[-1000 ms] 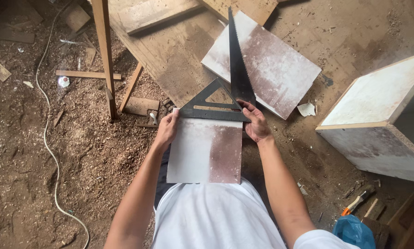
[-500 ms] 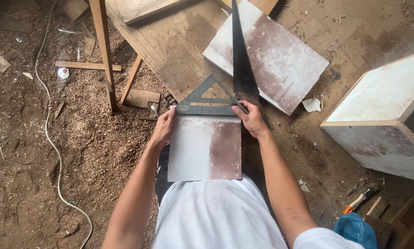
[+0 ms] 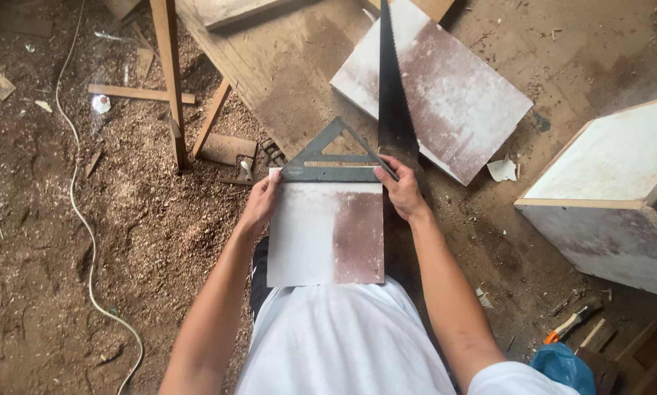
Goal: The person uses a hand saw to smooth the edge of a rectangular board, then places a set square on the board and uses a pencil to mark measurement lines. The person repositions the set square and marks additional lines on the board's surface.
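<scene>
White-and-brown board [image 3: 327, 234] is lying across the person's lap; the left hand [image 3: 261, 203] is steadying its edge, the right hand [image 3: 400, 192] pinching a pencil [image 3: 384, 167] against the black square [image 3: 330, 162]. Marking seems underway; a steady line is needed.

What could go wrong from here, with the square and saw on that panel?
1. The panel seems propped against the person's body with no clamp visible, so it may shift.
2. The right hand rests at the saw blade and the square's corner; a slip could nick the fingers.
3. The left hand alone pins the square's other end, so the square could pivot off true.
</scene>
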